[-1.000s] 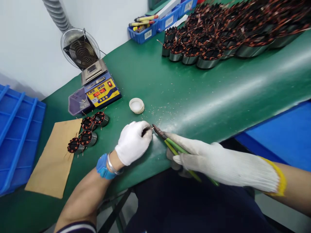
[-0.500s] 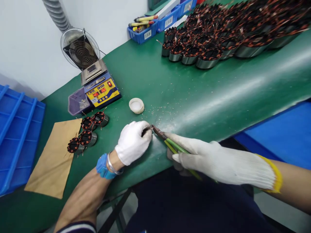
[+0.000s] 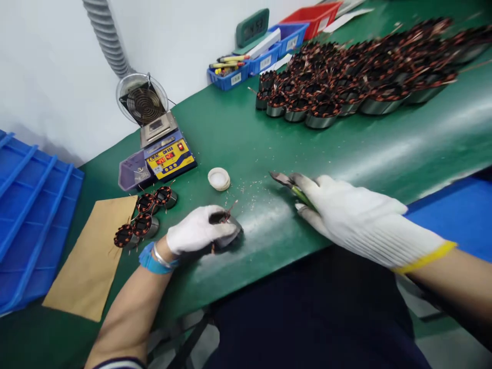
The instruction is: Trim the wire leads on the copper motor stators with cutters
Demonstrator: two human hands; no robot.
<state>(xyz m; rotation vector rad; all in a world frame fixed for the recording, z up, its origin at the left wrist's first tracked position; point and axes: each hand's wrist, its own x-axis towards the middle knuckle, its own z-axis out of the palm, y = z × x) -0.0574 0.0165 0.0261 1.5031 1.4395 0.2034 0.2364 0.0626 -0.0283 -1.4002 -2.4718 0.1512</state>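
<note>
Your left grip (image 3: 202,229) clamps the coil (image 3: 235,237), probably stiff and weighty with bendable wires (image 3: 231,206); hold its sides. Your right grip (image 3: 307,197) is wrapped round the cutters (image 3: 282,179).

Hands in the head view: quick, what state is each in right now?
Left hand: closed around a wire-wound part, partly hidden by the glove.
Right hand: closed around green-handled pliers.

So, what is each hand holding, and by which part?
Right hand: green-handled cutting pliers, by the handles. Left hand: copper-wound stator, exact grip hidden.
</note>
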